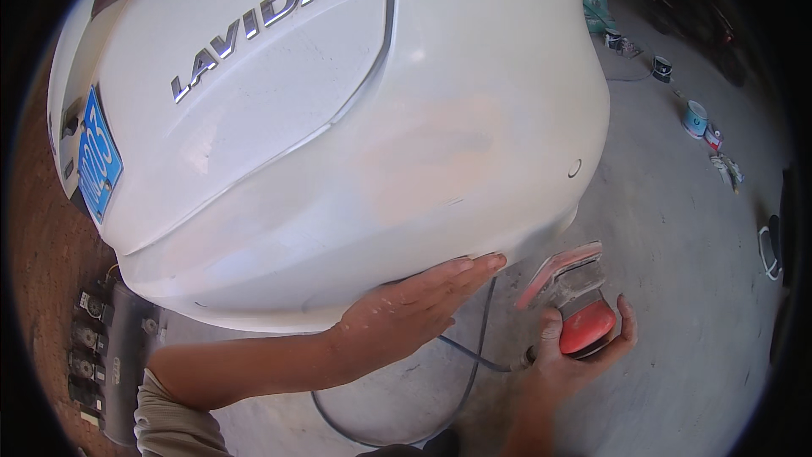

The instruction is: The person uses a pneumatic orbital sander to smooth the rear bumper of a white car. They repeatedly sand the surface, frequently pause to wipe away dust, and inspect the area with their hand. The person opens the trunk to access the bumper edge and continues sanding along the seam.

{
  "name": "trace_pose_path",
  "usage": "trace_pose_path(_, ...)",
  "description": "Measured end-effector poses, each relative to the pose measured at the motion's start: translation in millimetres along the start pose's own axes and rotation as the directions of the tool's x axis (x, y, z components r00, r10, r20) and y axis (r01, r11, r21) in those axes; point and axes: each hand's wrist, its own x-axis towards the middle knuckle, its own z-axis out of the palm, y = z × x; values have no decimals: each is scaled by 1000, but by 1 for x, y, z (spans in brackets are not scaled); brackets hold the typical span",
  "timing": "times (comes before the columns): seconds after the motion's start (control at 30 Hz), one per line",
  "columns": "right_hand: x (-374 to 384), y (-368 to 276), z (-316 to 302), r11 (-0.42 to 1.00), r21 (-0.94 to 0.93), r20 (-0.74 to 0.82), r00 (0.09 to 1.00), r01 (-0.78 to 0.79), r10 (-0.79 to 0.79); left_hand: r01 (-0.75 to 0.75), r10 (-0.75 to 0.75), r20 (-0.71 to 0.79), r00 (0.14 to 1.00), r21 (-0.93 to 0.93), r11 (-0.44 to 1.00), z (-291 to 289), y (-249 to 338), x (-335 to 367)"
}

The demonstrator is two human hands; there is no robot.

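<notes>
My left hand (pixel 414 298) lies flat, fingers stretched out together, against the lower edge of a white car's rear bumper (pixel 516 152). Dusty fingertips point to the right. Off the car, to the right, my right hand (pixel 568 364) grips a red sander (pixel 588 326) by its rounded body, thumb on one side and fingers on the other. Its flat, dusty pad (pixel 560 272) is tilted up near the bumper's corner, apart from the paint. A dark hose (pixel 474 357) runs from the sander. Above my left hand, the bumper has a dull, beige sanded patch (pixel 431 156).
A blue licence plate (pixel 99 156) and chrome lettering (pixel 254 25) sit on the car's tailgate. A black tank-like machine (pixel 125 355) stands at lower left. Paint cans (pixel 695 118) and crumpled gloves (pixel 727 171) lie on the grey floor at right. The hose loops below my arms.
</notes>
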Motion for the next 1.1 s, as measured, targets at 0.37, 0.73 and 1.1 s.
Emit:
trace_pose_path(0.37, 85, -113, 7, 772, -36, 595, 634, 635, -494, 473, -517, -121, 848, -268, 839, -13, -48, -59)
trace_pose_path(0.73, 48, -178, 44, 603, -174, 834, 442, 779, -330, 519, -645, -153, 748, -472, 713, 6, -46, -119)
trace_pose_path(1.1, 51, -177, 59, 543, -2, 837, 299, 839, -459, 498, -679, -144, 720, -574, 650, 3, -51, -123)
